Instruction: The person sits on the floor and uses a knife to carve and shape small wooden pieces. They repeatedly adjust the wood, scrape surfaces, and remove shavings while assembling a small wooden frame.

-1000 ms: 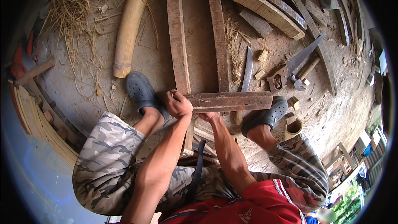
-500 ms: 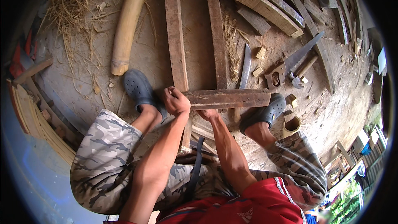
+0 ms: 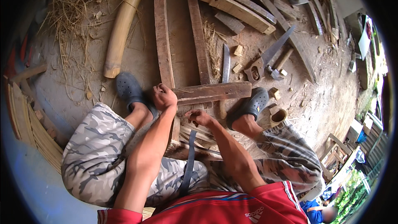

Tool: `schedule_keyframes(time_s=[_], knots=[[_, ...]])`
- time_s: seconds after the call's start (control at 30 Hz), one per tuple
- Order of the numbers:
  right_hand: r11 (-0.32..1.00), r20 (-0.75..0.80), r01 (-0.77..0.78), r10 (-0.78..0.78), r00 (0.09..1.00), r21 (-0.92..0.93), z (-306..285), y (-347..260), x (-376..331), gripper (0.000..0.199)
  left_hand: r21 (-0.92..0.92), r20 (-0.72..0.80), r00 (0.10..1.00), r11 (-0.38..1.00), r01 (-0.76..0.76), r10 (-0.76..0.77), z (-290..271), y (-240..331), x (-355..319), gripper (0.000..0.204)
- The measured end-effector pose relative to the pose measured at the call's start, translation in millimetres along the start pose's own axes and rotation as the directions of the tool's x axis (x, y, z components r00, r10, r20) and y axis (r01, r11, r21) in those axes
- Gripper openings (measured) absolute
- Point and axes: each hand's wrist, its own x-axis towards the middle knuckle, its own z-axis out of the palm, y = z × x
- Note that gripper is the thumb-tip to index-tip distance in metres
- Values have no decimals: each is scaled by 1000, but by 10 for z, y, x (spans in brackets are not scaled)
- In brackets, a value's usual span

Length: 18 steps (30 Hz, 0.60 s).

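Note:
A short dark wooden beam (image 3: pixel 215 92) lies crosswise over the near ends of two long wooden beams, the left one (image 3: pixel 162 33) and the right one (image 3: pixel 197 37). My left hand (image 3: pixel 164 96) is closed round the left end of the short beam, where it meets the left long beam. Just below the short beam and apart from it, my right hand (image 3: pixel 200 117) has its fingers curled. Whether anything small sits in those fingers, I cannot make out. Beyond the short beam lies a long blade (image 3: pixel 226 64), its wooden handle (image 3: pixel 222 110) showing on the near side.
A handsaw (image 3: pixel 271 54) and a hammer (image 3: pixel 280 66) lie to the right, near small wood offcuts. Further back are stacked timbers (image 3: pixel 238 10). A bamboo pole (image 3: pixel 124 29) and straw (image 3: pixel 76 29) lie at the left. A cut bamboo cup (image 3: pixel 277 117) stands by my right foot.
My right hand has come away from the underside of the short beam, toward me. My left hand keeps its hold on the beam's end. The whole view has shifted slightly.

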Motion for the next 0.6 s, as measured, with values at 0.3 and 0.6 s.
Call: schedule_keyframes(time_s=[0.3,0.6], knots=[[773,-266,-428,338,903,-468,-1026,-476,-861,24,47,214,976,999,28,-37,-138,136,127,38],[881,-830,-397,10,557,-256,-1238,-419,-1139,40,-254,324,319,407,-877,890,-363,270,-115,56]])
